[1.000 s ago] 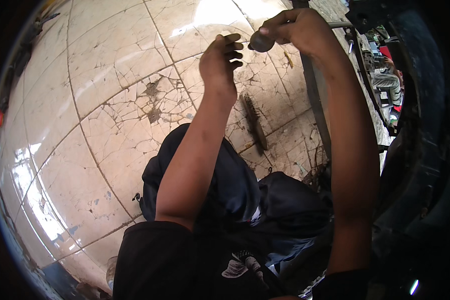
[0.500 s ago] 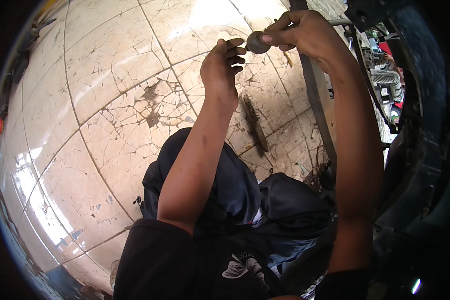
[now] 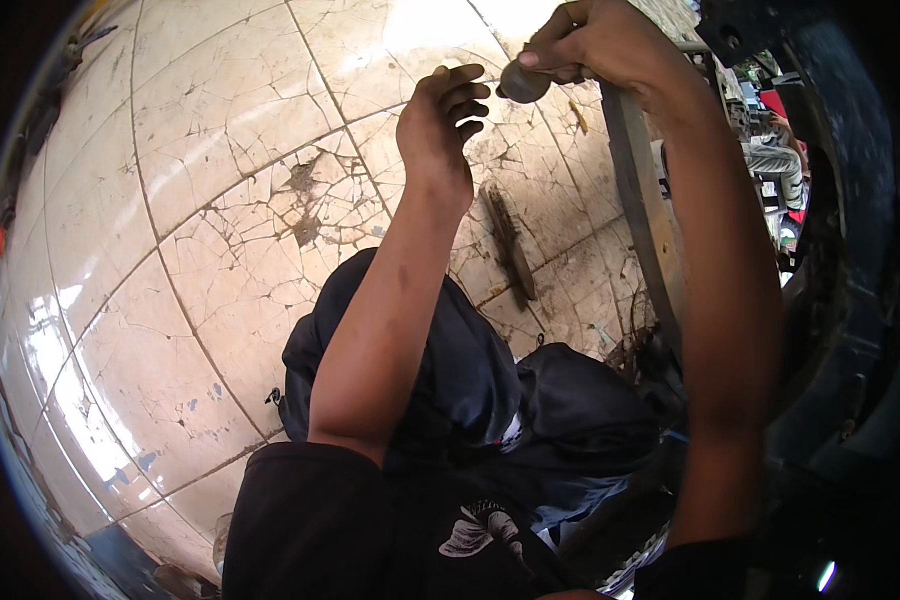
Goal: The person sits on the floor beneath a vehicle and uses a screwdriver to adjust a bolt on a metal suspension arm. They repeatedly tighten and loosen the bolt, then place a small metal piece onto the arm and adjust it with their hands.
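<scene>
Now the right hand [image 3: 600,45] has its fingers clamped on a small round dark part [image 3: 522,82], held up high over the cracked tile floor [image 3: 220,200], while the left hand [image 3: 435,130], fingers curled loosely with nothing in them, waits just beside it, seemingly ready to steady it.

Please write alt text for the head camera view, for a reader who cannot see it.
The right hand pinches a small round dark part, with the left hand curled just beside it. Below them lie a cracked pale tiled floor and a dark brush-like tool.
</scene>
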Available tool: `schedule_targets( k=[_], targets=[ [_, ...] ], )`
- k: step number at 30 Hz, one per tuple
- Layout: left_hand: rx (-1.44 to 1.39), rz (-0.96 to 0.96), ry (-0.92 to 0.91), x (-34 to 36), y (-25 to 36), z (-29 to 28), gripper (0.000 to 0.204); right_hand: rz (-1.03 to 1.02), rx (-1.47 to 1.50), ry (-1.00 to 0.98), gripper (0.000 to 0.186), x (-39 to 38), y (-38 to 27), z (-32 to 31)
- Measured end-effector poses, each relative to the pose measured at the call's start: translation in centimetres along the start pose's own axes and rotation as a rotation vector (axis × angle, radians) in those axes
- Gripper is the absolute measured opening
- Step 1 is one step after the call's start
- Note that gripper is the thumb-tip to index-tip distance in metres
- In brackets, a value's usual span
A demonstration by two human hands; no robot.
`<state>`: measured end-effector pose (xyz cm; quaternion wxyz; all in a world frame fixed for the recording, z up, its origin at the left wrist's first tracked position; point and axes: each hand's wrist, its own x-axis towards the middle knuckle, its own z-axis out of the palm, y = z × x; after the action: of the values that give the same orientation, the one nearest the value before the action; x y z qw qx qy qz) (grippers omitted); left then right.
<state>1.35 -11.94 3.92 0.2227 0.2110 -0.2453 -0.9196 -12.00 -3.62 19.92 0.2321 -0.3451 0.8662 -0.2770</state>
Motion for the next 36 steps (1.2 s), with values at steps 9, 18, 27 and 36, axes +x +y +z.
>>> schedule_targets(
  k=[9, 18, 27, 36],
  targets=[
    [0.03, -0.016, -0.028, -0.3, -0.4, 0.1, 0.034, 0.051, -0.027, 0.01, 0.018, 0.6, 0.0, -0.7],
    [0.006, -0.056, 0.021, -0.1, -0.8, 0.0, 0.029, 0.023, -0.313, 0.261, 0.028, -2.6, 1.1, -0.6],
    [0.018, -0.081, -0.007, -0.9, -2.4, 0.6, 0.034, 0.325, 0.74, 0.743, 0.037, -18.2, 16.5, 19.2],
    [-0.027, 0.065, -0.066, -1.1, -2.8, 0.7, 0.029, 0.649, 0.895, 0.766, 0.039, -21.2, 23.0, 29.8]
  ],
)
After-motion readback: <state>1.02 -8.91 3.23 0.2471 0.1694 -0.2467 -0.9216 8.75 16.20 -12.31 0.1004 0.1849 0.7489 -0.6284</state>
